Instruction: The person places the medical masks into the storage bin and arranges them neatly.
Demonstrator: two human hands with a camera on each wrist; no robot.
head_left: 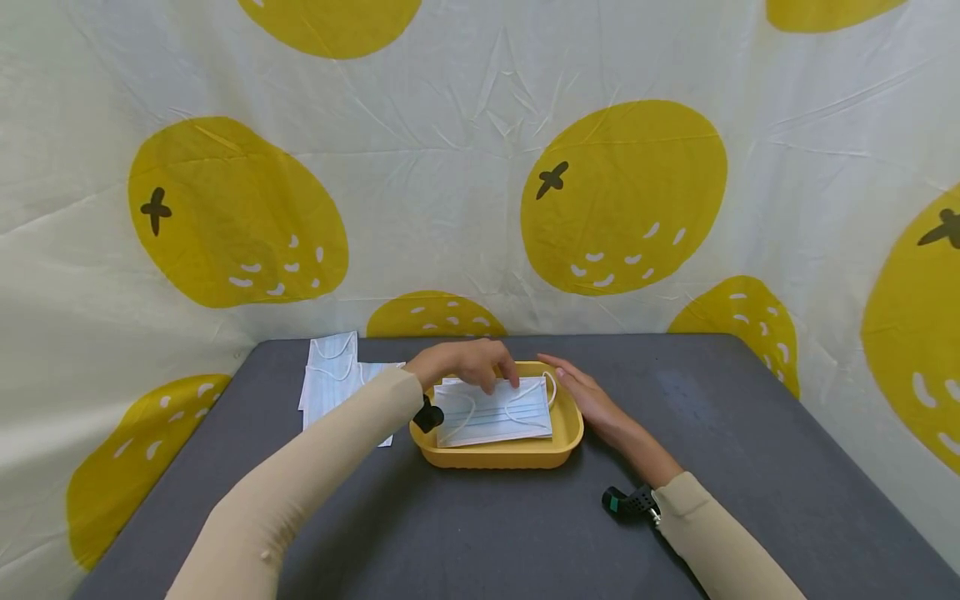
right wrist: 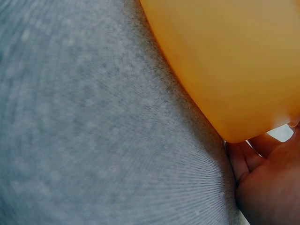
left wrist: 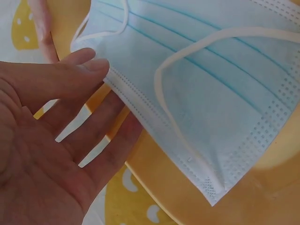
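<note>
Light-blue pleated face masks [head_left: 491,412] with white ear loops lie in a shallow yellow tray [head_left: 495,458]. My left hand [head_left: 476,362] reaches over the tray's far side and pinches the top mask [left wrist: 206,84] at its far edge. In the left wrist view the thumb lies at that edge, while several fingertips are hidden under the mask. Against the tray's right side rests my right hand [head_left: 592,404], its fingers extended along the wall. The right wrist view shows this hand [right wrist: 272,183] beside the tray's outer corner [right wrist: 229,112], its fingertips partly hidden.
More face masks [head_left: 326,379] lie overlapping on the dark grey table [head_left: 510,533], left of the tray and partly behind my left forearm. A white curtain [head_left: 435,208] with large yellow fruit prints hangs behind the table and along its sides.
</note>
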